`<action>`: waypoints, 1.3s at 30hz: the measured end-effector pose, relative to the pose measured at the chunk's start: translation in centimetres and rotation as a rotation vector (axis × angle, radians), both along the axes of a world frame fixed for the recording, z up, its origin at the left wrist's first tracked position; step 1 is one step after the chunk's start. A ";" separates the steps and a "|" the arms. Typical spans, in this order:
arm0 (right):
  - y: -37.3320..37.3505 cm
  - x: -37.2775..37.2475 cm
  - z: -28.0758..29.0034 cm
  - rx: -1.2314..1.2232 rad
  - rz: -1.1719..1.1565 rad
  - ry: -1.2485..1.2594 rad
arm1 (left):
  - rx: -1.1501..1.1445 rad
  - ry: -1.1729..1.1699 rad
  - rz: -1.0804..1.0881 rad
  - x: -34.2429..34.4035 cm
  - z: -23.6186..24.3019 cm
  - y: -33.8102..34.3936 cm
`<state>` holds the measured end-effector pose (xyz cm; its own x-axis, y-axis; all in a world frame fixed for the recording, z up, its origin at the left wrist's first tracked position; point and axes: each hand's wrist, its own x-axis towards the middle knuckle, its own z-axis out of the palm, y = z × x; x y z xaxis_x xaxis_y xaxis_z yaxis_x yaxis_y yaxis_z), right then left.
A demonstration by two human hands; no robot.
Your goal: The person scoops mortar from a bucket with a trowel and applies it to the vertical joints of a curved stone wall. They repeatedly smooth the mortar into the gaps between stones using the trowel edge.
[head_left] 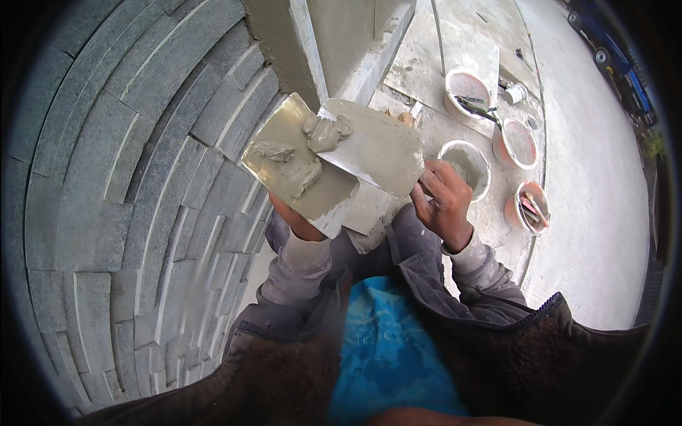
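My left hand (295, 219) grips a plasterer's hawk (273, 124) from underneath; its fingers are mostly hidden by the plate. Lumps of wet grey mortar (300, 177) lie on the hawk. My right hand (445, 199) is closed on a wide trowel (380, 145) whose blade is smeared with mortar. The trowel's left edge overlaps the hawk's right part, and a mortar lump (325, 133) sits where the two meet. The trowel's handle is mostly hidden in my fingers.
A grey stone-clad wall (92, 192) rises close on my left. Ahead stands a plastered column (348, 35) with pale edge strips. To the right are a mortar bucket (477, 170), a tool bucket (467, 92), another bucket (517, 143) and a tool-filled bucket (528, 208). A blue vehicle (618, 57) stands far right.
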<state>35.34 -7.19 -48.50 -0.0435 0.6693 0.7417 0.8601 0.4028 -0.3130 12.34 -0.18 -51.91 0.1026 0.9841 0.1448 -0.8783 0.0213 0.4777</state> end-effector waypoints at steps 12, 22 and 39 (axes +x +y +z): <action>6.3 -2.9 14.7 -0.133 0.281 -0.005 | 0.043 -0.476 -0.418 -1.4 -6.6 1.1; 13.4 -4.2 28.2 -0.208 0.035 -0.498 | -0.137 -0.403 -0.418 -6.9 -18.0 -2.3; 15.9 -13.1 11.5 -0.004 0.367 0.551 | -0.030 -0.460 -0.560 -4.9 -18.6 3.0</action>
